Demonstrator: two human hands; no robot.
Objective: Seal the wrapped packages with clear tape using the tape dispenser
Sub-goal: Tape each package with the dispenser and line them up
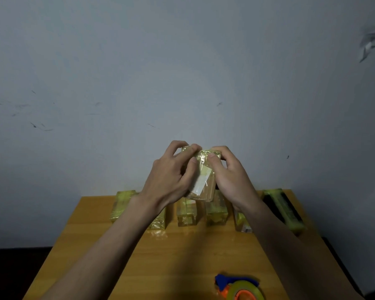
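Left hand [171, 169] and right hand [230, 172] are clamped on the raised package [201, 180] above the table [182, 252] — thumbs pressed on top, prob. to smooth tape. Sealed pkgs [217, 211] are lined up far; tape dispenser [238, 286] is parked near-right.

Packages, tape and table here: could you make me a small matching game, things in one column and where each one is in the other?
Things:
1. held package
2. tape dispenser
3. dark package
4. hands: left hand, right hand

Places:
A. near table edge
B. far right of the row
C. gripping a package
D. lifted above the row

Pairs: 1-D, 2-A, 3-B, 4-C
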